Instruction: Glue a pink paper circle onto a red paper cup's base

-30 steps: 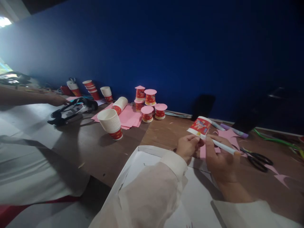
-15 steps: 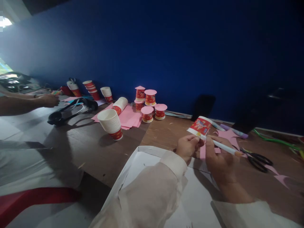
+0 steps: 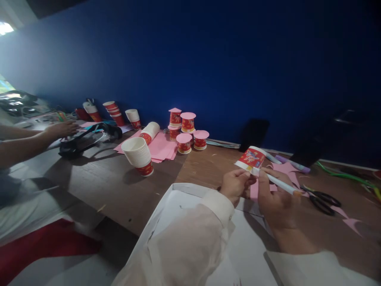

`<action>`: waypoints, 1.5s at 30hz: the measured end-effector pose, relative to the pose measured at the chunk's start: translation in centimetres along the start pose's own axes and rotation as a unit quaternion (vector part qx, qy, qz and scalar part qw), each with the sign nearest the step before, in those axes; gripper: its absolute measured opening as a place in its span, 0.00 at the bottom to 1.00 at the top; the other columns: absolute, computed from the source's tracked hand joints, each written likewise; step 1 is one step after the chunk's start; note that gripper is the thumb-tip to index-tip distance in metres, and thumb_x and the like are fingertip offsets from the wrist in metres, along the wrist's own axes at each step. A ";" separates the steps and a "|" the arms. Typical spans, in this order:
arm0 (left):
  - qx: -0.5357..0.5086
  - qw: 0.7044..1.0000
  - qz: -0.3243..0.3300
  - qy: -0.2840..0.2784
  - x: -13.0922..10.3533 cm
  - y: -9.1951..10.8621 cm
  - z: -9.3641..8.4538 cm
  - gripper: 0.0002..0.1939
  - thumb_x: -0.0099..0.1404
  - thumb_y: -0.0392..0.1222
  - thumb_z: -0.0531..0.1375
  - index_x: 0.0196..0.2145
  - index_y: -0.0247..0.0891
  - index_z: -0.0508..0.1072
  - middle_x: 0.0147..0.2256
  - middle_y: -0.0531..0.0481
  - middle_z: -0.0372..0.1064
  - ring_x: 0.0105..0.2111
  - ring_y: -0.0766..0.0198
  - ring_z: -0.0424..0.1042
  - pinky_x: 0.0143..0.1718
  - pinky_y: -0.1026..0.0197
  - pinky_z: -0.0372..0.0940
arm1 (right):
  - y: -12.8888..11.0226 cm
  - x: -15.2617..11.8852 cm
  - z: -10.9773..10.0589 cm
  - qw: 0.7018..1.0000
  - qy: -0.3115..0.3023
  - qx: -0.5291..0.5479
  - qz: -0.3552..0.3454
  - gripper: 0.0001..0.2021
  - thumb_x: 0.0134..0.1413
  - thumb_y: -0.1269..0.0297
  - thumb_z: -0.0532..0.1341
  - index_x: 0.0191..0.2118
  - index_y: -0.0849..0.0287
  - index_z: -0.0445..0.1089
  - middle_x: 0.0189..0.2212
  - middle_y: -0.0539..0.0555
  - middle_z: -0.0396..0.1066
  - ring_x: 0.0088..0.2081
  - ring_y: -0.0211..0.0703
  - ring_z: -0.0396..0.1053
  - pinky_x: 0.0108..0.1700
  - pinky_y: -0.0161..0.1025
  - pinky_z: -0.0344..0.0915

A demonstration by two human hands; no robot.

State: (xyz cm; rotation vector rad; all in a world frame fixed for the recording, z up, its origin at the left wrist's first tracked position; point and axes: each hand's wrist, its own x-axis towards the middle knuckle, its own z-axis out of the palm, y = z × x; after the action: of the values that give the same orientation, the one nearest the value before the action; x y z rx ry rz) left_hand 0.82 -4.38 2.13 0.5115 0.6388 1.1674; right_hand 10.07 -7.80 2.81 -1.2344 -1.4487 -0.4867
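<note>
Brown tabletop (image 3: 208, 169) meets a dark blue wall (image 3: 190, 59) behind it. Nearest me, a white tray (image 3: 186, 187) lies beneath my forearms. Past it, my right hand (image 3: 275, 202) grips a white pen (image 3: 282, 184), angled toward the edge of a red paper cup (image 3: 252, 157) tilted beyond my fingertips; my left hand (image 3: 234, 185) pinches that cup's white rim. Too hard a press could buckle the thin wall; a loose left pinch could let the cup twist and the pen skid. Just right of my knuckles lie pink offcuts (image 3: 286, 171) and black scissors (image 3: 320, 200), which a careless wrist might snag. Farther left, nested cups (image 3: 136, 150) lean, easily tipped by a nudge. Beyond, pink-topped cups (image 3: 201, 135), some two high, could topple if jarred; a co-worker's hand (image 3: 62, 129) is well apart, far left
</note>
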 end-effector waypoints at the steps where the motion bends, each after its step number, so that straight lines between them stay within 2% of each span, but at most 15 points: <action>1: 0.000 1.000 -0.001 0.002 0.0 0.0 0.0 0.16 0.45 0.43 0.75 0.25 0.31 0.75 0.24 0.48 0.72 0.24 0.68 0.70 0.32 0.63 0.63 | 0.0 0.0 0.0 1.000 0.000 0.000 0.001 0.08 0.64 0.62 0.61 0.38 0.59 0.76 0.34 0.57 0.80 0.34 0.44 0.77 0.40 0.40 0.72; 8: 0.002 1.000 0.004 -0.009 0.1 -0.1 -0.1 0.15 0.47 0.42 0.74 0.26 0.31 0.76 0.25 0.48 0.72 0.25 0.68 0.70 0.34 0.62 0.63 | 0.0 -0.1 0.0 1.000 -0.009 -0.006 0.019 0.09 0.65 0.59 0.60 0.38 0.58 0.75 0.34 0.58 0.79 0.35 0.47 0.78 0.41 0.43 0.72; 15: 0.017 0.999 0.025 -0.022 0.0 -0.1 -0.3 0.17 0.44 0.47 0.75 0.23 0.33 0.75 0.22 0.53 0.67 0.24 0.69 0.66 0.35 0.61 0.64 | -0.3 0.2 -0.2 0.999 -0.025 0.015 0.014 0.07 0.63 0.63 0.60 0.36 0.58 0.74 0.33 0.57 0.79 0.35 0.45 0.78 0.41 0.41 0.72; 22: 0.012 0.999 0.036 -0.022 0.1 -0.3 -0.3 0.19 0.41 0.49 0.76 0.22 0.34 0.75 0.22 0.53 0.68 0.24 0.70 0.65 0.36 0.62 0.64 | 0.1 -0.1 -0.2 1.000 -0.024 -0.010 0.002 0.08 0.63 0.62 0.60 0.36 0.58 0.75 0.32 0.56 0.79 0.33 0.45 0.77 0.40 0.40 0.72; 33: 0.011 1.000 0.016 -0.016 0.0 -0.1 -0.3 0.18 0.43 0.47 0.75 0.24 0.32 0.75 0.23 0.51 0.69 0.23 0.70 0.67 0.33 0.62 0.63 | -0.1 0.1 -0.3 0.999 -0.027 -0.010 0.026 0.09 0.64 0.60 0.60 0.38 0.57 0.75 0.35 0.58 0.80 0.36 0.48 0.78 0.42 0.44 0.73; 45: 0.005 1.000 0.007 -0.024 -0.1 -0.1 -0.1 0.15 0.45 0.42 0.74 0.23 0.32 0.75 0.22 0.51 0.70 0.22 0.70 0.67 0.33 0.63 0.65 | 0.2 0.3 -0.1 1.000 -0.016 0.003 -0.009 0.10 0.65 0.60 0.60 0.36 0.58 0.75 0.35 0.58 0.80 0.36 0.47 0.78 0.42 0.43 0.73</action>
State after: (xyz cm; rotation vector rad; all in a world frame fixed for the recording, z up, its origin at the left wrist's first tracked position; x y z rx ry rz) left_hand 0.75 -4.50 1.99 0.5513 0.5999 1.1620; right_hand 10.35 -7.66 3.00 -1.2292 -1.4882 -0.4762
